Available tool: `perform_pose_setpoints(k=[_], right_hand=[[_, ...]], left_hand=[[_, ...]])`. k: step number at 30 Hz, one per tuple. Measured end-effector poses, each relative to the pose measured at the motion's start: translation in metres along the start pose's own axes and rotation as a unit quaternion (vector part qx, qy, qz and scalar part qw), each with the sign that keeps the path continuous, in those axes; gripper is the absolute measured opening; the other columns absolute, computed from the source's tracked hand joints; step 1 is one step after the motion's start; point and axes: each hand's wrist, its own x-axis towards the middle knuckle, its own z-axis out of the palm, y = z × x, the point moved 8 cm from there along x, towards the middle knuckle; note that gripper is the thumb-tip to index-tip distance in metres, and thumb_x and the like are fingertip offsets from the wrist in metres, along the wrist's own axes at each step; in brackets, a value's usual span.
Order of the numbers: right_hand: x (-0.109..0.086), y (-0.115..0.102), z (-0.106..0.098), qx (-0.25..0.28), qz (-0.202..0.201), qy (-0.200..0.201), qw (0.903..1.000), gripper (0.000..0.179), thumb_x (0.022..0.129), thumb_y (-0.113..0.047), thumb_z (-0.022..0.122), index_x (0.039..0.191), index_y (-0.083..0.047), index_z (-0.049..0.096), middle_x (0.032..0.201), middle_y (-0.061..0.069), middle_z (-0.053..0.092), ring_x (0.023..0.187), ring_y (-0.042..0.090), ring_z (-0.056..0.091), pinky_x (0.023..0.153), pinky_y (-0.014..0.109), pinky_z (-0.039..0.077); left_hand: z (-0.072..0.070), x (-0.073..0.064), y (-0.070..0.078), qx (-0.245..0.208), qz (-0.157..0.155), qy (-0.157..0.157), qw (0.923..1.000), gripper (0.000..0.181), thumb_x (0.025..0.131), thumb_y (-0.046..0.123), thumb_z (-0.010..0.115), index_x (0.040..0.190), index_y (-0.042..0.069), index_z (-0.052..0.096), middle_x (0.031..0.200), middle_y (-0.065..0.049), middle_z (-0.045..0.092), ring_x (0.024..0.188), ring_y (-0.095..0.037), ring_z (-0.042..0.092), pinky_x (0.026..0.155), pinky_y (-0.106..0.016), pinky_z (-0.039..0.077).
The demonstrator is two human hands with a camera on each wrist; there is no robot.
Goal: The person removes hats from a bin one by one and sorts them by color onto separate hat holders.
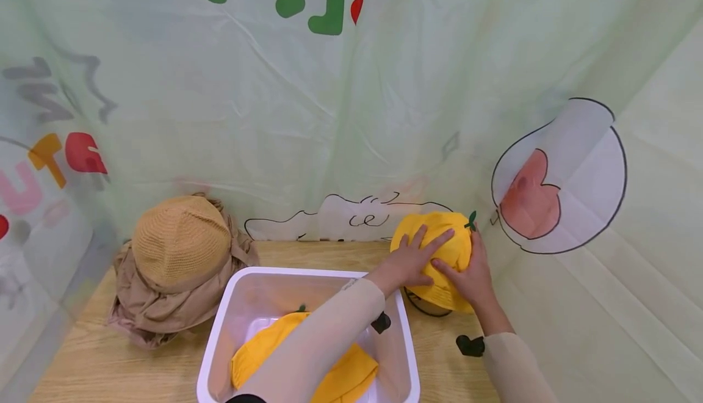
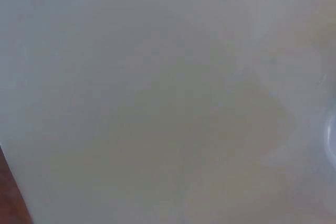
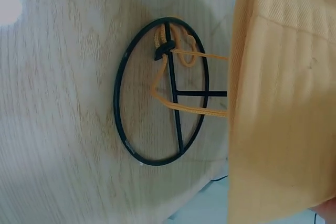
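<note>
A yellow bucket hat (image 1: 445, 241) with a small green leaf tip sits on a black wire stand (image 3: 118, 93) on the table. Its brim fills the right side of the right wrist view, and orange cords with a black toggle hang from it over the stand's oval base. My left hand (image 1: 409, 264) rests on the hat's left front with its fingers spread. On the right side, my right hand (image 1: 473, 275) lies against the crown, thumb across the front and fingers along the edge near the leaf. The left wrist view holds only a blurred pale surface.
A white plastic bin (image 1: 409, 354) stands in front, with yellow hats (image 1: 351, 375) inside, under my left forearm. A tan woven hat (image 1: 181, 241) tops brown fabric hats (image 1: 159, 314) at the left. Behind hangs a printed pale curtain (image 1: 247, 116), and the wooden table (image 1: 88, 366) ends at the left.
</note>
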Motion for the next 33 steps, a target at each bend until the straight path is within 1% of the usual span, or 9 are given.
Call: perform_pose_setpoints(k=[1,4,8,11,16,22,26,28,33], right_hand=[[0.0,-0.001,-0.001,-0.004,-0.003,0.005,1.0,0.117,0.081,-0.043,0.082,0.16,-0.036,-0.004,0.166,0.012,0.012,0.136,0.043,0.036,0.104,0.07,0.034],[-0.001,-0.006,-0.005,-0.014,-0.023,0.024,0.9994,0.12,0.079,-0.041,0.084,0.16,-0.035,-0.004,0.167,0.011,0.009,0.142,0.045,0.029,0.107,0.071,0.029],[-0.007,-0.01,-0.002,-0.024,-0.045,0.034,0.9981,0.12,0.078,-0.039,0.085,0.161,-0.032,-0.002,0.168,0.009,0.006,0.145,0.046,0.026,0.109,0.071,0.027],[-0.012,-0.004,0.002,-0.029,-0.046,0.028,0.9981,0.118,0.08,-0.038,0.083,0.161,-0.031,-0.003,0.168,0.007,0.004,0.148,0.044,0.022,0.111,0.069,0.025],[-0.018,0.003,0.004,-0.039,-0.049,0.018,0.9979,0.117,0.082,-0.036,0.082,0.161,-0.031,-0.004,0.169,0.007,0.002,0.151,0.042,0.015,0.113,0.067,0.021],[-0.019,-0.01,-0.003,-0.056,-0.068,0.018,0.9959,0.118,0.081,-0.036,0.083,0.162,-0.026,-0.002,0.168,0.011,0.005,0.147,0.048,0.019,0.112,0.07,0.021],[-0.024,-0.03,-0.013,-0.07,-0.092,0.033,0.9928,0.115,0.08,-0.036,0.083,0.162,-0.021,0.004,0.167,0.017,0.007,0.147,0.054,0.01,0.111,0.075,0.011],[-0.029,-0.041,-0.015,-0.071,-0.099,0.032,0.992,0.112,0.081,-0.037,0.082,0.162,-0.021,0.007,0.167,0.019,0.006,0.147,0.056,0.001,0.109,0.078,0.005],[-0.043,-0.066,-0.016,-0.051,-0.114,0.023,0.9919,0.108,0.081,-0.033,0.083,0.162,-0.02,0.012,0.167,0.016,0.004,0.15,0.05,-0.003,0.106,0.08,0.005]], left_hand=[[-0.001,0.0,0.001,0.008,0.003,0.007,0.9999,0.113,0.089,0.041,0.073,0.153,0.05,-0.02,0.168,-0.012,0.004,0.152,-0.036,0.016,0.108,-0.044,0.045],[-0.004,0.002,0.007,0.066,0.031,0.035,0.9967,0.114,0.086,0.047,0.073,0.156,0.043,-0.017,0.168,-0.015,-0.003,0.154,-0.036,0.008,0.116,-0.044,0.034],[-0.001,0.003,0.011,0.149,0.061,0.059,0.9852,0.121,0.083,0.049,0.075,0.158,0.033,-0.018,0.167,-0.014,-0.014,0.155,-0.028,-0.006,0.123,-0.042,0.016],[0.002,0.003,0.011,0.168,0.068,0.059,0.9817,0.122,0.084,0.043,0.077,0.158,0.031,-0.019,0.167,-0.013,-0.013,0.155,-0.024,-0.008,0.124,-0.041,0.014],[0.004,0.005,0.009,0.147,0.074,0.039,0.9857,0.115,0.091,0.028,0.074,0.158,0.032,-0.019,0.168,-0.011,-0.008,0.155,-0.024,-0.004,0.124,-0.042,0.014],[-0.008,-0.002,0.006,0.064,0.07,0.014,0.9954,0.119,0.088,0.034,0.075,0.155,0.039,-0.023,0.169,-0.004,0.005,0.155,-0.019,0.004,0.124,-0.041,0.014],[-0.03,-0.02,0.008,0.012,0.08,0.018,0.9965,0.118,0.09,0.035,0.074,0.153,0.04,-0.026,0.168,0.0,0.011,0.154,-0.015,0.011,0.124,-0.04,0.014],[-0.045,-0.033,0.009,-0.006,0.09,0.029,0.9955,0.116,0.091,0.037,0.072,0.154,0.039,-0.025,0.168,0.001,0.013,0.154,-0.017,0.015,0.123,-0.042,0.02],[-0.083,-0.07,0.013,-0.044,0.129,0.068,0.9884,0.108,0.094,0.042,0.067,0.157,0.035,-0.021,0.166,0.002,0.018,0.151,-0.019,0.025,0.119,-0.043,0.028]])
